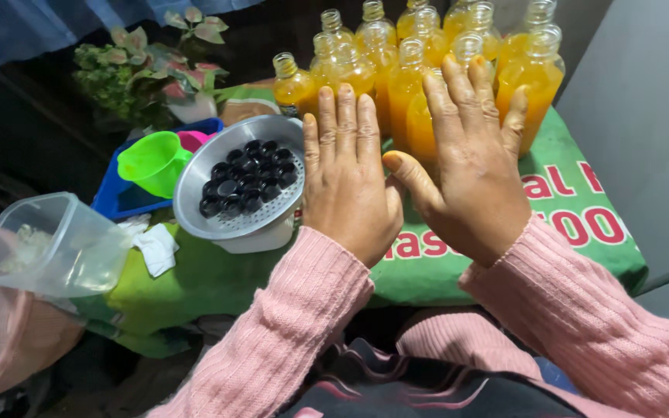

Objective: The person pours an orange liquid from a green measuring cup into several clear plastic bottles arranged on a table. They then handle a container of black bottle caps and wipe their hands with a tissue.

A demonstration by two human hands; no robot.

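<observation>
Pink knitted sleeves (296, 325) sat closest to the lens, both arms stretched out over the green cloth (195, 279). Left hand (348, 174) was flat, fingers straight and together, holding nothing, right beside the metal strainer (195, 178) full of black caps (245, 178). Right hand (470, 155) was flat too, fingers slightly spread, empty, just in front of the uncapped bottles of orange juice (396, 70). Left of the strainer sat a green funnel (152, 159) and a clear plastic tub (48, 244).
</observation>
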